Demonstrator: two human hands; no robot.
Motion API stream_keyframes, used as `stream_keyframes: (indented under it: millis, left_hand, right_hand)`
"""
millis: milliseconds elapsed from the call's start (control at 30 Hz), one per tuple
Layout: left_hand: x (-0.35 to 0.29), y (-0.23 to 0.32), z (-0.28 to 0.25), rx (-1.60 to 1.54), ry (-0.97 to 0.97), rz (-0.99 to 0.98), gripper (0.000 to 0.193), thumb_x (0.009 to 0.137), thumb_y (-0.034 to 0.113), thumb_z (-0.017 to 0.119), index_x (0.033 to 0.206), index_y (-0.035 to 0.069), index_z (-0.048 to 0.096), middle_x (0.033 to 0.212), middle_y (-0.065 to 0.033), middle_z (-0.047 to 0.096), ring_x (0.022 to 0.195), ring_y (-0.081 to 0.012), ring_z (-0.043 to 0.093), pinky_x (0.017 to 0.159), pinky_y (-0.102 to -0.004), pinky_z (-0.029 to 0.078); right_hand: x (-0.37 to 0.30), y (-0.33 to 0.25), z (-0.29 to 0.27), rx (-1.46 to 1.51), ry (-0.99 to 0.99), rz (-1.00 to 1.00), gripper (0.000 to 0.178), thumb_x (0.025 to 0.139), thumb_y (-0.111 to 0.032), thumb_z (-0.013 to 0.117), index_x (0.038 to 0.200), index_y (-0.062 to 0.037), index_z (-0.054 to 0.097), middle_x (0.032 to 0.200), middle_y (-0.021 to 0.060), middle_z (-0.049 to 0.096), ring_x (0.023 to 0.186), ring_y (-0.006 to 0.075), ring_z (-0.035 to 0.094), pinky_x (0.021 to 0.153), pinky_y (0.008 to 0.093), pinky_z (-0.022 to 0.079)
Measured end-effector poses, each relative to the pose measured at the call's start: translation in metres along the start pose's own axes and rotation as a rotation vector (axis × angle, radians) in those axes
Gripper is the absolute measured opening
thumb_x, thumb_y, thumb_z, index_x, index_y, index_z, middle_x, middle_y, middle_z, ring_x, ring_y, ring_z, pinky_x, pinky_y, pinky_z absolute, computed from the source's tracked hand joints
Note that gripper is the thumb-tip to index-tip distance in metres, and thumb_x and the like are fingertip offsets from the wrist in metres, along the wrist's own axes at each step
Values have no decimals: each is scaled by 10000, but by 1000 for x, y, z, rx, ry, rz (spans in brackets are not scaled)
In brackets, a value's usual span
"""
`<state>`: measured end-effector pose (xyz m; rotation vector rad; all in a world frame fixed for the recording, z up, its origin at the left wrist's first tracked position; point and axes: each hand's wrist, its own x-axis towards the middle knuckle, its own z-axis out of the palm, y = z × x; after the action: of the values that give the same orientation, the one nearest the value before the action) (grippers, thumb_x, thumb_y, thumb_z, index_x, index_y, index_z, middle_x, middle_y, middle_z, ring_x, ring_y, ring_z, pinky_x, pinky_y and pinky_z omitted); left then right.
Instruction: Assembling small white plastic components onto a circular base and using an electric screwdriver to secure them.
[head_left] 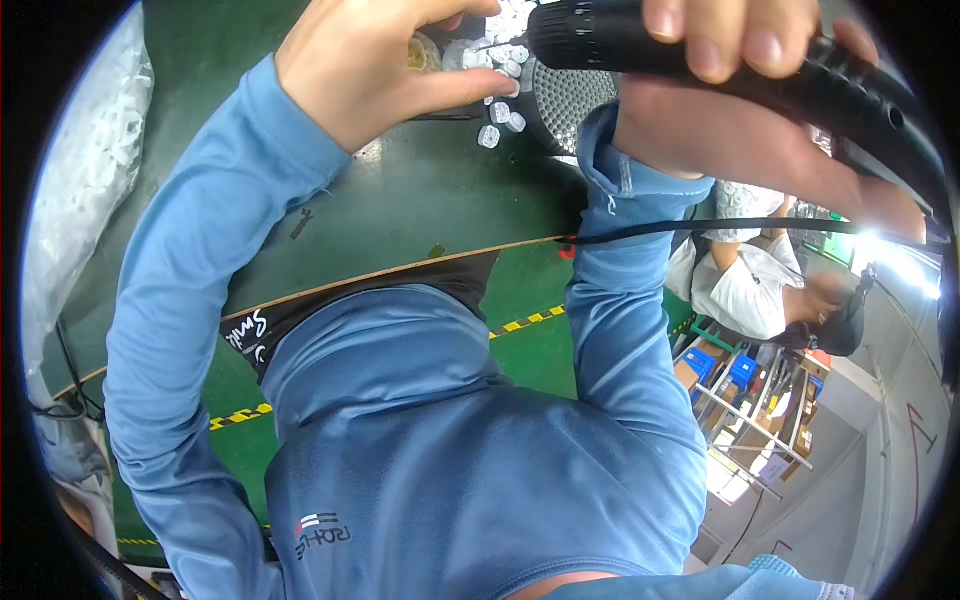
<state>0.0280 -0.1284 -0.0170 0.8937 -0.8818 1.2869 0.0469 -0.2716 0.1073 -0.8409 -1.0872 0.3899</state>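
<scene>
My right hand [735,125] is wrapped round a black electric screwdriver [625,38], held level with its thin bit pointing left. The bit's tip reaches a small clear plastic part [464,56] between the thumb and forefinger of my left hand [365,75]. My left fingers are closed around that part, though its exact shape is hard to make out. Several small translucent white plastic pieces [489,136] lie loose on the green table just beyond my left thumb. Beside my left palm sits a small round yellowish container [424,53], partly hidden by the hand.
Under the screwdriver stands a dark-rimmed round tray with a dimpled metal surface [568,100]. A large clear bag of white parts [100,130] lies at the left. The black cable [720,228] crosses my right sleeve. Another person [745,295] is at the right, near shelving [750,425].
</scene>
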Motion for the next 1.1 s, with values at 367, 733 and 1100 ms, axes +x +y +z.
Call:
stream_keyframes:
  millis: [367,733,1100]
  left_hand:
    - [-14,11,-20,373,-277,-82,245,704,219,834,867,87,707,905,-68,542,895,-285,489,776,-410,353]
    - [45,61,-10,803,-858,-669,220,738,245,805,870,81,739,882,-78,556,893,-293,504,783,-409,365]
    - [44,61,-11,798,-853,-684,210,736,236,807,860,81,738,859,-74,550,874,-287,506,773,-400,376]
  right_hand:
    - [4,11,-4,7,28,18,944,830,-871,423,1342,-83,514,780,90,597,556,184,566,529,346,491]
    - [3,14,6,19,58,36,952,825,-881,412,1348,-92,520,776,88,597,556,185,567,533,347,491]
    - [2,13,1,26,97,44,961,821,-890,400,1353,-100,527,771,86,597,556,186,567,538,347,491]
